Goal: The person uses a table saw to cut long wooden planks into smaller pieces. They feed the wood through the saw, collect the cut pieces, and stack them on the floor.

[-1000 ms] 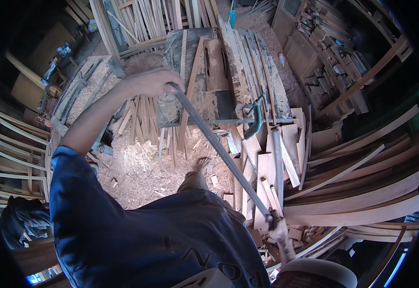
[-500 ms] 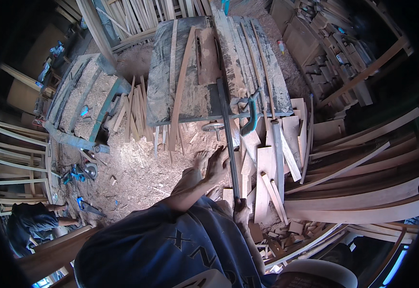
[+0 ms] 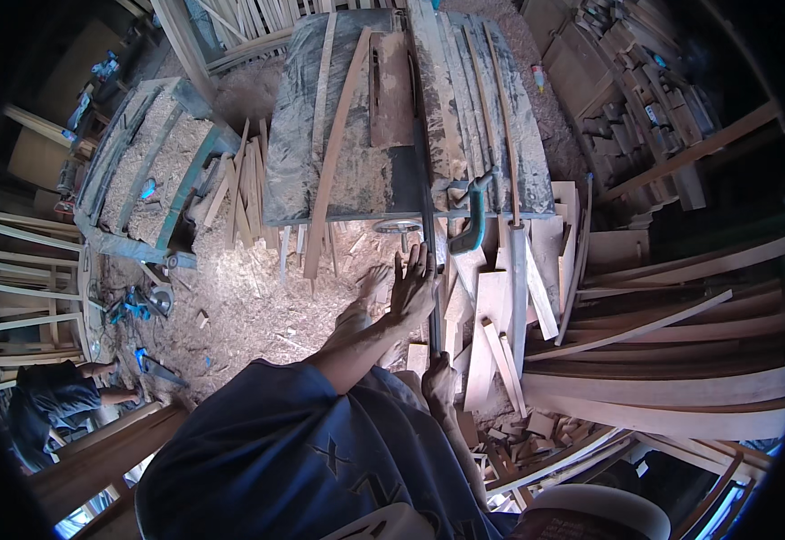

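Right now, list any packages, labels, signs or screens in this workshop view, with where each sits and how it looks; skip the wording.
Small bottle: on the sawdust right of the saw table's far end; slim, pale, with a coloured band, too small to say more.
Shelf clutter: upper right, small containers with red and blue patches among stacked wood; blurred.
Shirt print: pale marks on the person's blue shirt.
No signs or screens.

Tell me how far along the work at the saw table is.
Done: cut curved strips are stacked at the person's right, and sawdust covers the floor. In hand: a long thin strip lies along the saw table, the left hand flat against it, the right hand gripping its near end. Left: most of its length lies on the table.
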Demonstrator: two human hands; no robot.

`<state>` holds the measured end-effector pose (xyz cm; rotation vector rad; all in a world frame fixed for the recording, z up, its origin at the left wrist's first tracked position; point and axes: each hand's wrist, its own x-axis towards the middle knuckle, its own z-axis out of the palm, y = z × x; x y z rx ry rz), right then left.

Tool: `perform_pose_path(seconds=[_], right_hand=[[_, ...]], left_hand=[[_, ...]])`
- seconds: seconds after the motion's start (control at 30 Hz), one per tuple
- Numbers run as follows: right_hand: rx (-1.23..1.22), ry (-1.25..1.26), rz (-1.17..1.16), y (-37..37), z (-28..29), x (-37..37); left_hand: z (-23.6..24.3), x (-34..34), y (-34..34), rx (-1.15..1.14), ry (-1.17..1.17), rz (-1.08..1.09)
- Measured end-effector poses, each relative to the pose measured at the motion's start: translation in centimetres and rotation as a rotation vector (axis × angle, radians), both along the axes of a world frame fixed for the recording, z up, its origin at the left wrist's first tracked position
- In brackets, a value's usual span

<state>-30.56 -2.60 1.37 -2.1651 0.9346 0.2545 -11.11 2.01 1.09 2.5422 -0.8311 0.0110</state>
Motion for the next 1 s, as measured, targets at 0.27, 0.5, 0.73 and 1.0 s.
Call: perform_pose_path(seconds=[0.27, 0.5, 0.73, 1.0], right_hand=[[-0.053, -0.034, -0.039, 0.3, -2.0, 1.5], [-0.048, 0.015, -0.054, 0.2, -1.8, 3.6], [-0.111, -0.077, 0.000, -0.5, -1.1, 7.3], [-0.069, -0.154, -0.008, -1.0, -1.2, 9.8]], left_hand=[[-0.3, 2.4, 0.1, 0.069, 0.020, -0.081], [-0.1, 4.8, -0.4, 0.110, 0.032, -0.088], [0.2, 8.0, -1.0, 0.117, 0.038, -0.070], [0.3, 10.6, -1.3, 0.168, -0.018, -0.100]])
